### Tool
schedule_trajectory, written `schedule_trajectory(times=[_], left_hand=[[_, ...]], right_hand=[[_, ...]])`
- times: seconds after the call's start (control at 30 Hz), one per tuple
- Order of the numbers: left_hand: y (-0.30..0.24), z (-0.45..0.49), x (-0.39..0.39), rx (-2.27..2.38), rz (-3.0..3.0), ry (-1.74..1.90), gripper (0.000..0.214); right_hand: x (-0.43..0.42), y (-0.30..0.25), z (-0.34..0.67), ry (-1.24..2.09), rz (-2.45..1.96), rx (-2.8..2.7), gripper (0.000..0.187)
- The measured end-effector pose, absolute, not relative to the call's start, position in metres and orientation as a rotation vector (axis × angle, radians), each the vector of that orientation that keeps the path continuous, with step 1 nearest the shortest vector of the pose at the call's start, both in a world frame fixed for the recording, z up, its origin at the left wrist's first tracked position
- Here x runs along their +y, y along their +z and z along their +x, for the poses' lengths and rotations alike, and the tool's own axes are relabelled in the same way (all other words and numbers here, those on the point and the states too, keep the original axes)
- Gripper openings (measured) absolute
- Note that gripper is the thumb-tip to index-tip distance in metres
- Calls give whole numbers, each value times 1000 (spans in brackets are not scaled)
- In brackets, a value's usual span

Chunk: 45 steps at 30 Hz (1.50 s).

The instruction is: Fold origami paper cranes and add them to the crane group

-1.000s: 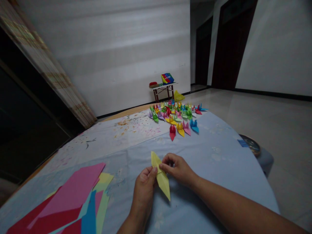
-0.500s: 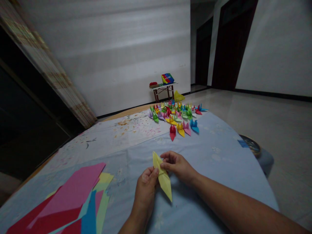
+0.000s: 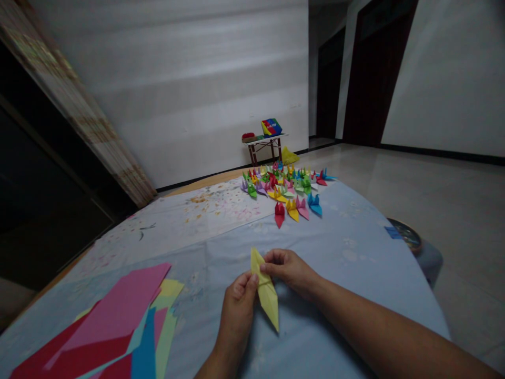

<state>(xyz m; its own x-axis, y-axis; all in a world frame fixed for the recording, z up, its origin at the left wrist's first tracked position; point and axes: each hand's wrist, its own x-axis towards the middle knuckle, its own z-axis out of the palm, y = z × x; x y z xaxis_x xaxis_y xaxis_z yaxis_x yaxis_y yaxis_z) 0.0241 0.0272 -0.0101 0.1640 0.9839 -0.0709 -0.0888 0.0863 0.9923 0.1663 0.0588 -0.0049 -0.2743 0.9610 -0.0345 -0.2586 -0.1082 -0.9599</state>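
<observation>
A folded yellow origami paper (image 3: 269,301), long and pointed at both ends, is held tilted above the table. My left hand (image 3: 239,304) pinches its left edge near the middle, thumb on top. Across from it, my right hand (image 3: 291,269) grips the right edge a little higher, also with the thumb on the upper face. The fingers beneath the paper are partly hidden. Beyond my hands stand several folded paper cranes, the closest being a red crane (image 3: 279,215), a yellow crane (image 3: 292,210) and a blue crane (image 3: 314,204).
Loose sheets of coloured paper (image 3: 118,302) are piled at the left front of the cloth-covered table (image 3: 335,242). A small side table (image 3: 252,142) by the wall carries a colourful box (image 3: 271,127). At the right edge sits a round stool-like object (image 3: 410,237).
The yellow paper and both hands have shifted slightly right and toward me. The upper tip leans a bit less to the left. Both hands keep their hold.
</observation>
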Motion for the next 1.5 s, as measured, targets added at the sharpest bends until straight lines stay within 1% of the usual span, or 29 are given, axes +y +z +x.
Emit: schedule_trajectory(times=[0.13, 0.33, 0.6, 0.73, 0.83, 1.5], left_hand=[[-8, 24, 26, 1100, 1173, 1074, 38], [-4, 25, 26, 1062, 1114, 1054, 33], [-8, 29, 27, 1056, 965, 1053, 32], [-6, 30, 26, 1065, 939, 1057, 35], [-3, 32, 25, 1068, 937, 1063, 38], [-8, 29, 32, 1116, 961, 1034, 38]], right_hand=[[59, -5, 166, 1551, -937, -1171, 33], [61, -7, 165, 1531, -959, -1174, 31], [61, -10, 164, 1526, -947, -1207, 30], [61, -12, 164, 1492, -956, -1228, 29], [61, -12, 164, 1486, -955, -1232, 29], [62, -16, 161, 1465, -990, -1224, 34]])
